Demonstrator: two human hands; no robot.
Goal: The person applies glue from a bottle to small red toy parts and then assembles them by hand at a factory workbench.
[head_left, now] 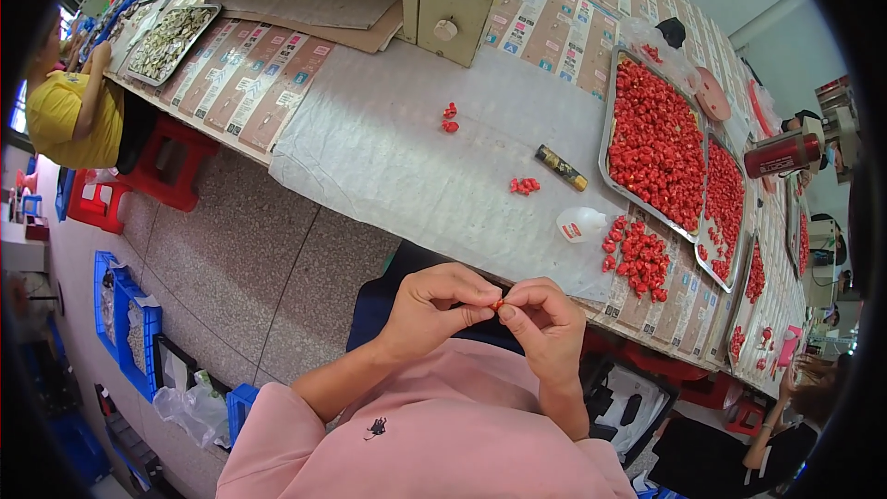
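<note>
My left hand (432,303) and my right hand (543,322) meet in front of my chest, just off the table's near edge. Thumbs and forefingers of both pinch one small red piece (499,305), mostly covered by the fingertips. Beyond them on the white sheet (388,129) lie a few small red pieces (525,186) and, farther off, another little group of red pieces (450,118). To the right are a white squeeze bottle (582,225) lying on its side, a dark and gold cylinder (561,168), and a loose heap of red pieces (637,259).
Metal trays (605,143) full of red pieces stand at the right. A beige machine housing (457,0) with a lit green button stands at the back. One person in a yellow shirt (74,120) sits far left; another person (739,444) is at lower right. Blue crates (129,333) are on the floor.
</note>
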